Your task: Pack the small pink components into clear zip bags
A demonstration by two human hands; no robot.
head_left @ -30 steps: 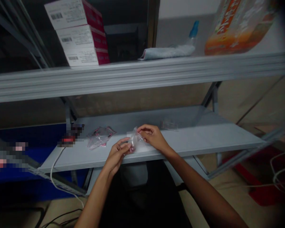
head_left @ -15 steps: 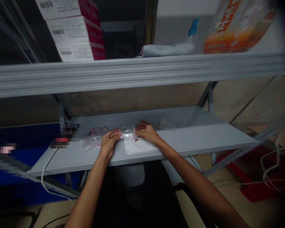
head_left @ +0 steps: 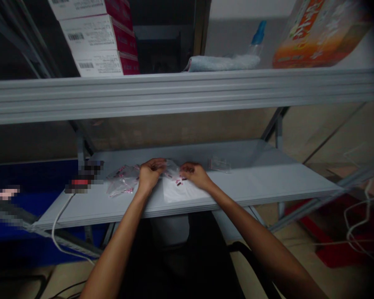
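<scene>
A small clear plastic bag (head_left: 172, 169) is stretched between my two hands over the table. My left hand (head_left: 150, 173) pinches its left side with closed fingers. The fingers of my right hand (head_left: 194, 172) are curled shut at its right edge. Under the bag lies a white sheet (head_left: 180, 192), flat on the table, with a few tiny dark and red pieces (head_left: 179, 182) on it. To the left of my left hand is a loose pile of clear bags with red marks (head_left: 123, 181). More clear bags (head_left: 219, 164) rest to the right of my right hand.
The grey table (head_left: 255, 178) stands under a shelf (head_left: 180, 93). On the shelf are stacked white and magenta boxes (head_left: 96, 63), a folded cloth (head_left: 222, 63), a blue-topped spray bottle (head_left: 258, 37) and an orange bag (head_left: 308, 50). A white cable (head_left: 56, 220) hangs at the left edge.
My left hand has moved slightly up and to the right, closer to my right hand. The bag between them is now tilted and less spread. My right hand has shifted slightly right.
</scene>
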